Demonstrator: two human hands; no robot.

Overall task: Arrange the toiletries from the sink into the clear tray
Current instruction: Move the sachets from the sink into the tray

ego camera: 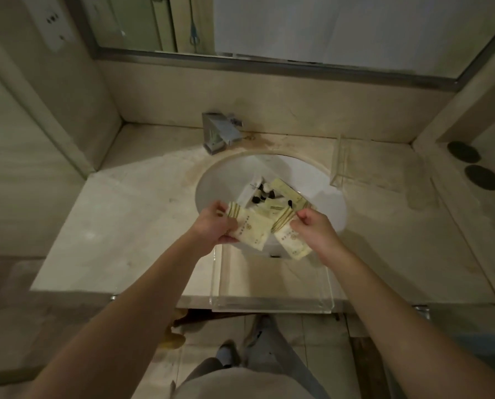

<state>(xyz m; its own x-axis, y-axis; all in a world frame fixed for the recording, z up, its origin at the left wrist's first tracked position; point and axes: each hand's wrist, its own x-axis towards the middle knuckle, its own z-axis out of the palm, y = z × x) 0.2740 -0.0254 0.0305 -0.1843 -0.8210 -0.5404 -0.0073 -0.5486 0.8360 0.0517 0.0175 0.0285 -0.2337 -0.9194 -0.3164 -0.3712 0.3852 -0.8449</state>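
One cream packet (253,227) is being pinched in the left hand (215,223) and another (294,239) in the right hand (315,226), just above the sink (220,182), seemingly for placing in the clear tray (272,306) directly below them.

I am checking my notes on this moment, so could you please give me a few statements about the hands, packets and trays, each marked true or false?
1. Each hand holds a cream packet: left hand, right hand. True.
2. The clear tray at the counter's front edge is full of packets. False: nothing lies in it.
3. Small bottles lie in the sink. True.
4. The faucet is running. False: no water shows.
5. A second clear tray stands right of the sink. True.
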